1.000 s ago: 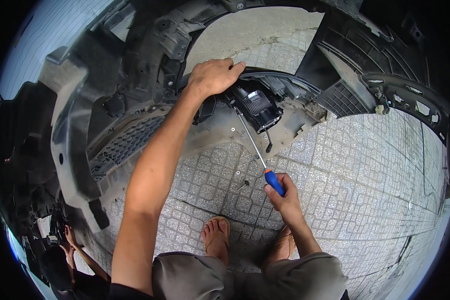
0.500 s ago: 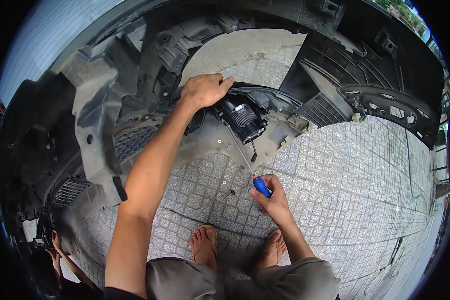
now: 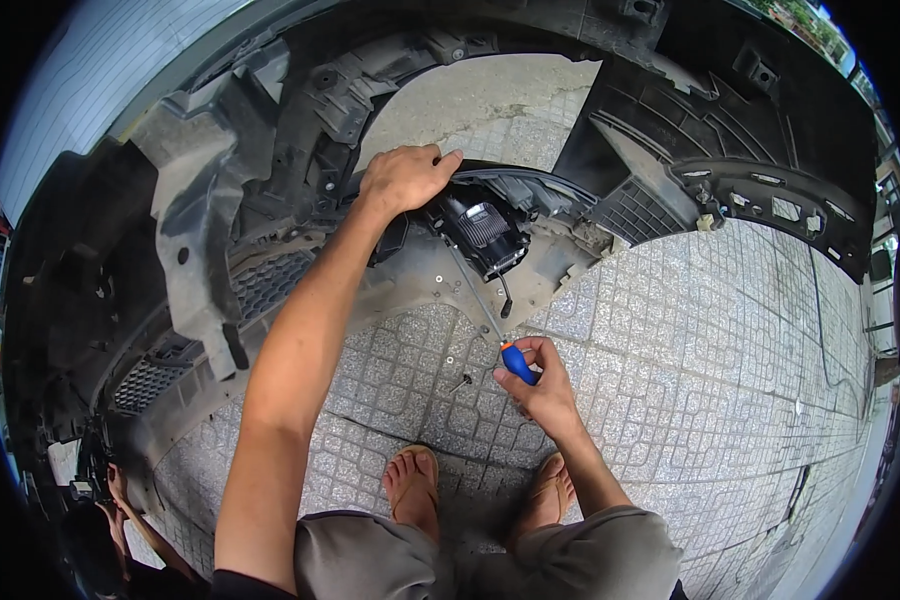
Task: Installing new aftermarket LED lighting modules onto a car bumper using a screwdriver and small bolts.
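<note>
My right hand (image 3: 542, 389) is closed round the blue handle of a screwdriver (image 3: 519, 364) with an orange collar. Its long thin shaft slants up and left to the side of a black lamp unit (image 3: 490, 230) with a finned back and a short dangling cable (image 3: 506, 300). What the tip meets is too small to make out. My left hand (image 3: 408, 180) grips the upper left edge of the lamp unit, its fingers curled over the far side and partly hidden. The lamp unit sits against the inside of a large dark car bumper (image 3: 185, 190).
On the paving (image 3: 660, 330) near my feet lie a small dark screw (image 3: 463, 381) and a pale washer (image 3: 450, 360). A honeycomb grille (image 3: 150, 388) lies at the left. Another person's hand (image 3: 118, 487) works at the lower left. A black panel (image 3: 660, 120) rises at the back right.
The view has shifted slightly. Both hands keep their grip, and the screwdriver stays at the lamp unit's side with its handle turned a little in my right fingers.
</note>
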Available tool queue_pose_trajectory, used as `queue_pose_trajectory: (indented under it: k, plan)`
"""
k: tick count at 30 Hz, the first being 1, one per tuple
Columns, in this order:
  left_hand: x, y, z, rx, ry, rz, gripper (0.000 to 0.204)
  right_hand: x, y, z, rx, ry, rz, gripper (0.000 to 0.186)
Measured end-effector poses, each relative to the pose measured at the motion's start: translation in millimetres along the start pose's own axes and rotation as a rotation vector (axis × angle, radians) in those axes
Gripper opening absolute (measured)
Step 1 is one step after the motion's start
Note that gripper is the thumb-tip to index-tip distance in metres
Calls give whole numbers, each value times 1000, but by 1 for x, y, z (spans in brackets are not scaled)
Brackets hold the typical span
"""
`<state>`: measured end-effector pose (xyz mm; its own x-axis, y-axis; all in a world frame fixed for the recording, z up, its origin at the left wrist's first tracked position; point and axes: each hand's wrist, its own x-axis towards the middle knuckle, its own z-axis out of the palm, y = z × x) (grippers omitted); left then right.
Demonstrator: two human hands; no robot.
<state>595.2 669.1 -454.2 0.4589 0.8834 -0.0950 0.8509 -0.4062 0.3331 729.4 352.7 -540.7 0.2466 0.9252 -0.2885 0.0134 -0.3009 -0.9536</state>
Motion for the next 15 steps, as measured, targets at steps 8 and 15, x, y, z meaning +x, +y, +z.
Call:
queue_pose_trajectory:
  k: [8, 15]
  plan:
    - [-2, 1, 1, 8, 26, -5, 64, 11, 27, -16, 502, -56, 216, 35]
    - [-1, 0, 1, 7, 6, -3, 66, 4, 20, 0, 187, -36, 153, 38]
